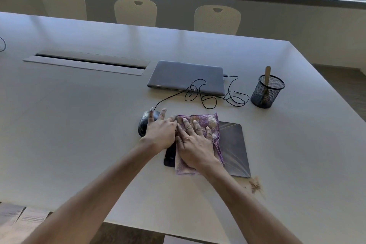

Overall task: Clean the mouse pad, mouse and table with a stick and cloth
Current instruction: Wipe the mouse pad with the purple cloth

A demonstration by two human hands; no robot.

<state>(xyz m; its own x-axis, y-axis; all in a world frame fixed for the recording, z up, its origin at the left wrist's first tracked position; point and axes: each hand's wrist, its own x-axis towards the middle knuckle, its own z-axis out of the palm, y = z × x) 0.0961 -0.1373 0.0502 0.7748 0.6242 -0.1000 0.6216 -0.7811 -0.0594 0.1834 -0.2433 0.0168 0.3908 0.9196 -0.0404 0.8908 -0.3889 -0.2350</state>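
Visibly both hands lie flat: right hand [195, 144] presses cloth [206, 125] onto mouse pad [235, 148], left hand [160, 130] beside

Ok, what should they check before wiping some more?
1. Cloth lies on the mouse pad: ok.
2. Right hand presses flat on the cloth: ok.
3. Left hand rests over the mouse, beside the pad: ok.
4. Mouse cable loops near the closed laptop, away from the cloth: ok.
5. Brown crumbs on the table by the pad's near right corner: not ok, still to clean.
6. Stick stands in the mesh cup: ok.
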